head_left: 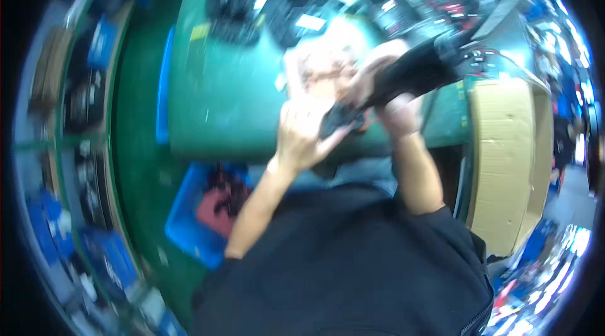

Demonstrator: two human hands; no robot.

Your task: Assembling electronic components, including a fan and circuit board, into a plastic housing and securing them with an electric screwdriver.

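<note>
My right hand [398,112] is closed around a thick black cylindrical tool [416,71], probably an electric screwdriver. The tool slants from upper right down toward my left hand, and its lower end meets a small black part [341,119]. My left hand [301,129] grips that part over the table's near edge, with the thumb along its lower side. Motion blur hides the part's exact shape and the tool's tip. Just beyond my hands lies a bright, washed-out patch where no object can be made out.
The green table [220,103] carries a pile of black parts [252,5] at the back. A blue bin [195,232] with dark red and black pieces stands below left. An open cardboard box [504,153] is at the right. Shelves with blue bins [104,43] line the left.
</note>
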